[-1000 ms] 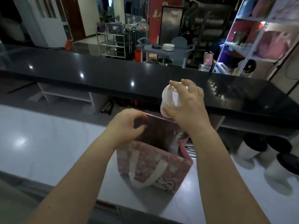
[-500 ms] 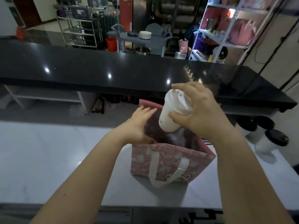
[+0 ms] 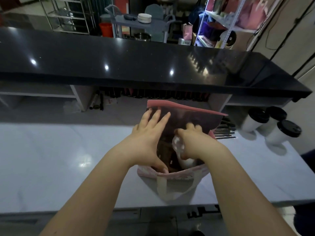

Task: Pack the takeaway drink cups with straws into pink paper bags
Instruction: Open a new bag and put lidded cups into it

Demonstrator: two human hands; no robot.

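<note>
A pink paper bag [image 3: 185, 108] with white handles stands open on the white counter [image 3: 59, 159]. My left hand [image 3: 146, 140] spreads flat against the bag's left inner wall, with the thumb hooked over the near rim. My right hand [image 3: 192, 143] reaches down inside the bag and grips a white takeaway cup [image 3: 179, 145] by its top. The cup's lower part is hidden in the dark of the bag. Black straws [image 3: 225, 132] lie on the counter just right of the bag.
Three white cups with black lids [image 3: 279, 132] stand at the counter's right end. A raised black bar top [image 3: 136, 62] runs across behind the bag. Shelves and a cart fill the background beyond it.
My right hand has lowered the cup from above the bag's mouth down into the bag. My left hand has slid further along the left wall. The camera has tilted down.
</note>
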